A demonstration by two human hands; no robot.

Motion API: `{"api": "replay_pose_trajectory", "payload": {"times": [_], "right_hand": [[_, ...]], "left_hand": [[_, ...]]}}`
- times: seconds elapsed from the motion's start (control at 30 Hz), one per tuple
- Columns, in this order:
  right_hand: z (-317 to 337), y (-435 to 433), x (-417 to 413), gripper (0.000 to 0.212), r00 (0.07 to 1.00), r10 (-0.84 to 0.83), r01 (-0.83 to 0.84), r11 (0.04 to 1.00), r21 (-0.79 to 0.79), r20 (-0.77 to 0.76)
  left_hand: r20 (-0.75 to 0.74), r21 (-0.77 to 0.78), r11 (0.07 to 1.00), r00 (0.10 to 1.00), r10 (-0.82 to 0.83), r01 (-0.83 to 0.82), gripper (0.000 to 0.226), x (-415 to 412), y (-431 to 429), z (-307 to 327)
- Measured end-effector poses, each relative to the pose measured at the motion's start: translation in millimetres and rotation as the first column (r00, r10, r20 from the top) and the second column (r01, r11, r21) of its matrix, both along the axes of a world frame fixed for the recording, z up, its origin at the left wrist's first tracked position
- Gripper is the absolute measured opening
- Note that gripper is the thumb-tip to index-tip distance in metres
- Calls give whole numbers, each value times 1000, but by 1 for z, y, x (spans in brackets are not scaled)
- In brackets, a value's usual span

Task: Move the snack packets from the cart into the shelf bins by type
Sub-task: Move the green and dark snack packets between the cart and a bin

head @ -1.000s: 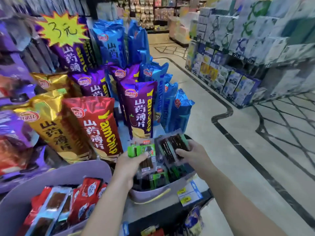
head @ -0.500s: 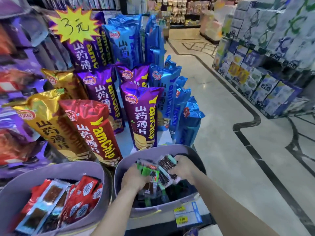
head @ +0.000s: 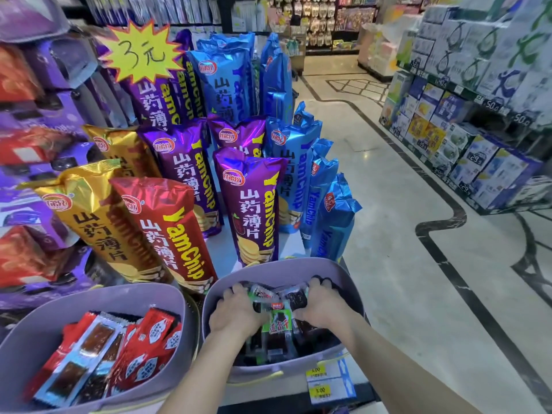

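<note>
A second ago the left hand [head: 236, 312] and the right hand [head: 324, 306] were raised above the right-hand bin [head: 280, 265]. Packets were held up in each before the foot of the purple chip bag [head: 251, 210]. Since then both hands have been lowered into the bin at lower centre of the frame, first to rim height and now below it. The green packets [head: 279, 316] and the dark packet [head: 296, 297], earlier held apart, are now bunched together between the two hands, low among the pile inside. The bin's far rim, hidden a second ago, is now seen whole.
</note>
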State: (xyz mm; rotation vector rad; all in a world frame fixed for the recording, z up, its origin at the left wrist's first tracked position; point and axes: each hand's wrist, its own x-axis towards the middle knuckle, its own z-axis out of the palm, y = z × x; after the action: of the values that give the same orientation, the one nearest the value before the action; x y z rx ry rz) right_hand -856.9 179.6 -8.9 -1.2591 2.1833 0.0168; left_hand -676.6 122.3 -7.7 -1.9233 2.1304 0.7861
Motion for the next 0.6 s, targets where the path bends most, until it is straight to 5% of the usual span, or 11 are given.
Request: {"api": "replay_pose_trajectory", "payload": {"times": [0.2, 0.6], "right_hand": [[25, 16, 10, 68, 966, 131, -156, 983, -99, -222], [82, 43, 100, 60, 847, 400, -478, 862, -171, -350]], "left_hand": [[38, -157, 984, 997, -74, 79, 78, 7, 15, 38], [129, -329, 944, 990, 51, -6, 55, 109, 90, 97]]}}
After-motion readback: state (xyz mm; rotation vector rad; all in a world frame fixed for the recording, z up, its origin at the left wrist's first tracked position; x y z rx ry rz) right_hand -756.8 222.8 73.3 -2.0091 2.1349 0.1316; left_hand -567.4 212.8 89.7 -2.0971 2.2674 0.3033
